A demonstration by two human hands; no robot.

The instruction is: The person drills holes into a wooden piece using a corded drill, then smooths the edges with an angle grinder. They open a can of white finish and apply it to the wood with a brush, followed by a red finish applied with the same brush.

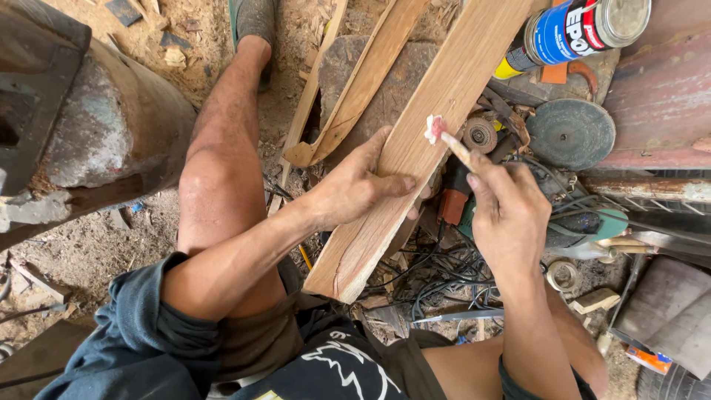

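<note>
A long pale wooden plank (437, 104) runs diagonally from my lap up to the top of the view. My left hand (359, 185) grips it around the middle, fingers wrapped over its face. My right hand (507, 211) pinches a thin wooden stick (457, 148) whose tip carries a pinkish-white blob (434, 127). That blob touches the plank's right edge. A blue and red can (585, 28) lies on its side at the upper right.
A second, curved wooden strip (355, 96) lies left of the plank over a flat stone (392, 89). Grinding discs (570, 133), an angle grinder (585, 226) and tangled cables (437, 285) crowd the right side. A rusty metal machine (81, 118) stands at left on sawdust-covered ground.
</note>
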